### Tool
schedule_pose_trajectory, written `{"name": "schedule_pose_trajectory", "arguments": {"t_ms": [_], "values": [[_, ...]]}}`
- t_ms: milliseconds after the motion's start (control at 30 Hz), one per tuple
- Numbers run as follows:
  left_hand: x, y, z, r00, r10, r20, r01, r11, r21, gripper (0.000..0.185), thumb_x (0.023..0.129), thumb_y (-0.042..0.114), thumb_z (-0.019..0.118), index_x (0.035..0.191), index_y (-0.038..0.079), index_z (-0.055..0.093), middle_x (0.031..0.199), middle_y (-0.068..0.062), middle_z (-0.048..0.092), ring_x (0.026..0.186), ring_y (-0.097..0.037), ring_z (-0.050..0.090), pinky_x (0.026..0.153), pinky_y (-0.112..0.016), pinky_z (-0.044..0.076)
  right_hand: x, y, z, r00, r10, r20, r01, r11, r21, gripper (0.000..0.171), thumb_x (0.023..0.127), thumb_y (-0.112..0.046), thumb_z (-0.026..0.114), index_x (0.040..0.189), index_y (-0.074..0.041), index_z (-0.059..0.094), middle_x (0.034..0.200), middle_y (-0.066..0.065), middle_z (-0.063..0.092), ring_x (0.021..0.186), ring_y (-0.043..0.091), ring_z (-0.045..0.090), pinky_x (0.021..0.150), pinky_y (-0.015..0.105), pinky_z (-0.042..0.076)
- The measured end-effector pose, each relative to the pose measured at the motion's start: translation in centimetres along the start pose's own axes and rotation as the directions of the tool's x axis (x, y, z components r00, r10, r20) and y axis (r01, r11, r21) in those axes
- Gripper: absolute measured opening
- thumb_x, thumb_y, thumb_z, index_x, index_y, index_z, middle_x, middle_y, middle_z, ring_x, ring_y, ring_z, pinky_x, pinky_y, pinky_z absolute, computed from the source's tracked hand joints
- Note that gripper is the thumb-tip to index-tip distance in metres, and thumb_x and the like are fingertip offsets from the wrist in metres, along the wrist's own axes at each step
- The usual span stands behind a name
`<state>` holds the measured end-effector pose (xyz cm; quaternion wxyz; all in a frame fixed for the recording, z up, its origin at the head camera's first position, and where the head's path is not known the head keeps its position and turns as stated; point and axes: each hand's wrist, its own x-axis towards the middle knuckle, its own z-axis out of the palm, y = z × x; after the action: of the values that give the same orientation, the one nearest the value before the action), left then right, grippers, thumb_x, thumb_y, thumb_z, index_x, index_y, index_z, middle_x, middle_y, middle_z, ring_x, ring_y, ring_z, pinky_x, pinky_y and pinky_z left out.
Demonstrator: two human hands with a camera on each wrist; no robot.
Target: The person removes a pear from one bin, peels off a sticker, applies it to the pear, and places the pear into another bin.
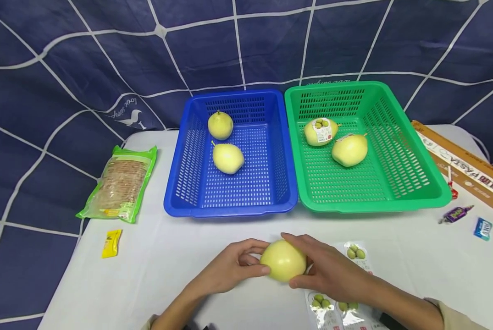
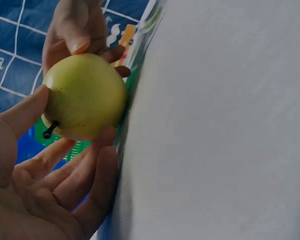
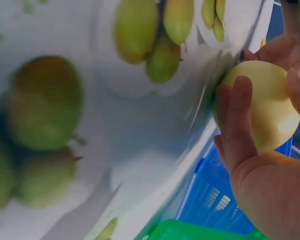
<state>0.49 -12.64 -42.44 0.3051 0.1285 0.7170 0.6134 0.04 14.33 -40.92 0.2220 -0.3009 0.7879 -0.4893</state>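
I am cupping a yellow pear [image 1: 283,261] between my left hand [image 1: 225,270] and right hand [image 1: 333,272], both curled round it, steadying it just above the desk's [image 1: 168,266] near edge, beside sticker sheets [image 1: 355,252].

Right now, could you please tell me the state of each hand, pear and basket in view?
Left hand: grips the held pear from its left.
Right hand: grips it from the right, fingers over the top.
Held pear: between both hands, no sticker visible.
Blue basket: holds two unlabelled pears.
Green basket: holds two stickered pears.
Sticker sheets: flat on the table.
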Motion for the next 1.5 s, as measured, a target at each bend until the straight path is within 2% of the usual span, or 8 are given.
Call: {"name": "schedule_pose_trajectory", "arguments": {"t_ms": [233, 367, 467, 633, 900, 1067, 1300, 1500], "values": [[-0.2, -0.1, 0.0, 0.999, -0.027, -0.028, 0.027, 0.999, -0.025, 0.039, 0.092, 0.019, 0.073, 0.128, 0.009, 0.063, 0.118, -0.008, 0.069, 0.094, -0.017, 0.070, 0.081, -0.026, 0.053, -2.4, 1.4, -2.4, 0.982, -0.136, -0.133, 0.124, 0.987, -0.098, 0.061, 0.087, -0.017, 0.077, 0.142, -0.011, 0.050, 0.113, -0.001, 0.058, 0.077, 0.004, 0.059, 0.060, 0.023, 0.054], [-0.1, -0.2, -0.1, 1.000, -0.019, -0.021, 0.018, 0.999, -0.041, 0.039, 0.092, 0.017, 0.072, 0.129, 0.007, 0.063, 0.119, -0.009, 0.069, 0.097, -0.017, 0.069, 0.084, -0.026, 0.053, -4.1, 2.6, -4.5, 0.963, -0.087, -0.255, 0.018, 0.965, -0.263, 0.057, 0.078, -0.012, 0.084, 0.131, -0.012, 0.061, 0.093, -0.007, 0.053, 0.068, 0.001, 0.052, 0.055, 0.021, 0.047], [0.1, -0.3, -0.2, 1.000, 0.002, -0.020, -0.003, 0.999, -0.041, 0.040, 0.092, 0.016, 0.072, 0.129, 0.006, 0.063, 0.118, -0.009, 0.069, 0.100, -0.018, 0.069, 0.087, -0.027, 0.053, -5.2, 3.5, -5.7, 0.953, 0.044, -0.301, -0.143, 0.938, -0.315, 0.058, 0.075, -0.017, 0.086, 0.128, -0.015, 0.064, 0.087, -0.006, 0.049, 0.066, 0.001, 0.049, 0.055, 0.021, 0.043], [0.1, -0.4, -0.5, 0.998, 0.008, -0.061, -0.006, 1.000, 0.028, 0.036, 0.090, 0.021, 0.074, 0.125, 0.012, 0.068, 0.113, -0.001, 0.071, 0.106, -0.016, 0.066, 0.087, -0.028, 0.053, -6.2, 4.8, -6.6, 0.944, 0.193, -0.269, -0.281, 0.895, -0.347, 0.059, 0.075, -0.023, 0.086, 0.129, -0.014, 0.064, 0.087, -0.004, 0.044, 0.072, 0.003, 0.045, 0.057, 0.022, 0.039], [-0.1, -0.4, -0.4, 0.994, -0.018, -0.107, 0.022, 0.999, 0.033, 0.038, 0.089, 0.022, 0.076, 0.124, 0.009, 0.069, 0.115, -0.004, 0.071, 0.109, -0.017, 0.065, 0.086, -0.026, 0.054, -6.7, 5.7, -6.3, 0.966, 0.070, -0.249, -0.171, 0.894, -0.415, 0.052, 0.074, -0.011, 0.086, 0.123, -0.012, 0.067, 0.094, -0.007, 0.042, 0.075, 0.001, 0.041, 0.057, 0.019, 0.037], [-0.2, -0.2, -0.3, 0.992, -0.030, -0.119, 0.035, 0.999, 0.037, 0.038, 0.088, 0.021, 0.076, 0.124, 0.010, 0.069, 0.113, -0.004, 0.071, 0.108, -0.017, 0.066, 0.086, -0.025, 0.053, -6.9, 5.8, -6.3, 0.962, 0.044, -0.270, -0.164, 0.883, -0.439, 0.050, 0.072, -0.006, 0.086, 0.118, -0.013, 0.069, 0.098, -0.008, 0.045, 0.078, 0.001, 0.042, 0.059, 0.018, 0.039], [-0.1, -0.1, -0.3, 0.992, -0.038, -0.124, 0.045, 0.998, 0.053, 0.038, 0.088, 0.023, 0.076, 0.124, 0.011, 0.069, 0.111, -0.003, 0.072, 0.107, -0.016, 0.066, 0.087, -0.025, 0.052, -6.9, 5.7, -6.4, 0.967, 0.075, -0.244, -0.178, 0.883, -0.434, 0.062, 0.076, -0.010, 0.085, 0.133, -0.008, 0.060, 0.095, -0.006, 0.042, 0.074, 0.000, 0.040, 0.058, 0.018, 0.036], [-0.1, -0.1, -0.2, 0.991, -0.041, -0.127, 0.049, 0.997, 0.056, 0.038, 0.088, 0.024, 0.076, 0.124, 0.012, 0.069, 0.111, -0.002, 0.072, 0.107, -0.016, 0.066, 0.088, -0.025, 0.052, -7.0, 5.8, -6.3, 0.966, 0.043, -0.255, -0.157, 0.882, -0.445, 0.052, 0.072, -0.007, 0.086, 0.121, -0.008, 0.068, 0.100, -0.005, 0.042, 0.075, 0.000, 0.040, 0.058, 0.018, 0.038]]}}
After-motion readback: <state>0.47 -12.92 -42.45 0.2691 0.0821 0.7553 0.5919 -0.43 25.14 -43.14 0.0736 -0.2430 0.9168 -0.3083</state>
